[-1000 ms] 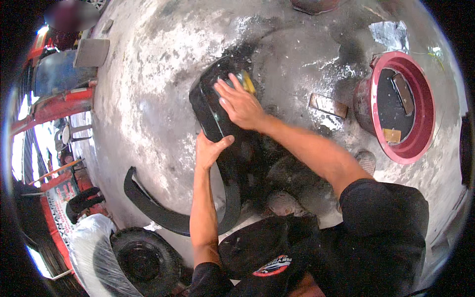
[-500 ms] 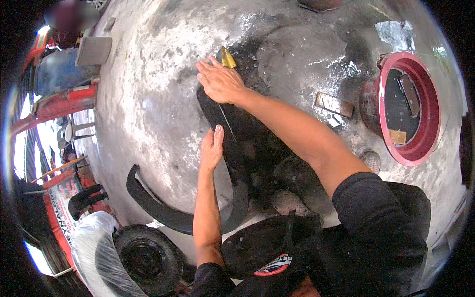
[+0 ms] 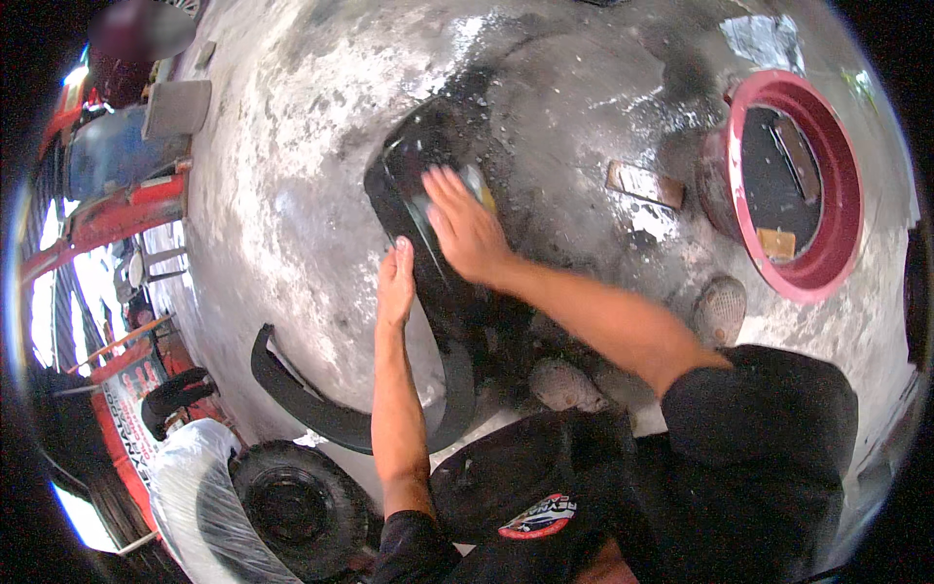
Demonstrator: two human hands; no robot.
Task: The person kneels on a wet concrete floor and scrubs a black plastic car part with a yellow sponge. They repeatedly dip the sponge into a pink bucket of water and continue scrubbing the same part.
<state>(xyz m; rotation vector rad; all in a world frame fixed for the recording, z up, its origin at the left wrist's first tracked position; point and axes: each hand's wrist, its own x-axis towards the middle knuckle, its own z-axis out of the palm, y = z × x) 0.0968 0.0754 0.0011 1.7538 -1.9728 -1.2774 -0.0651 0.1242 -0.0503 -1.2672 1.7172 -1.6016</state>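
A long, curved black car trim piece (image 3: 418, 136), shaped like a wheel-arch flare, stretches away from me above the floor. Its upper face looks wet and glossy. My left hand (image 3: 396, 284) grips the piece's left edge, thumb on top and the other fingers hidden behind it. My right hand (image 3: 465, 222) lies across the top, fingers stretched out and close together. Beside and partly under those fingers shows a small yellow and grey sheet (image 3: 488, 193), mostly covered and blurred. The trim's other end (image 3: 297, 404) curls round behind my left forearm.
At the right stands a pink basin (image 3: 744, 224) with dark water and a yellowish block (image 3: 775, 243). A wet rectangular block (image 3: 645, 185) lies on the floor. A tyre (image 3: 297, 511) and a plastic-covered object (image 3: 199, 496) are at the lower left. My shoes (image 3: 722, 311) show below.
My right hand has slid back toward me along the trim, and the yellow and grey sheet has come with it. The trim's far end is now uncovered. My left hand keeps its grip.
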